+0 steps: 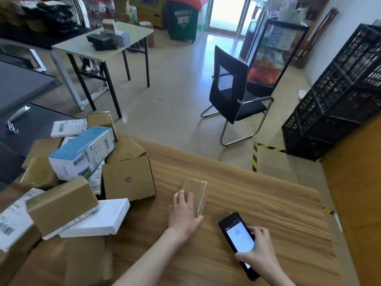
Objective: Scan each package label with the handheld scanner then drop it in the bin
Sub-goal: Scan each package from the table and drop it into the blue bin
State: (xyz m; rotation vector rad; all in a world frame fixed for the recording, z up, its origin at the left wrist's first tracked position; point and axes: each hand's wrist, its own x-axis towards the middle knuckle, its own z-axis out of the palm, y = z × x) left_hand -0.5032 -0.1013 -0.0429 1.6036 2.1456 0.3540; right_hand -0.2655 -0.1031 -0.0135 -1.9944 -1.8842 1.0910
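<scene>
Parcel pile [68,182] left of scanner [240,242]

You see through one wide-angle camera on your head, facing forward and down, close over the wooden table [257,203] with your left hand [183,211] and right hand [257,247] nearest, the chair [231,87] and floor [175,89] farther off.

The table [247,203] is surfaced in matt wood grain; the small package [194,195] is wrapped in glossy brown tape.

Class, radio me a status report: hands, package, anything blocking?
Left hand grips small brown package. Right hand holds scanner. Nothing between package and scanner.
</scene>
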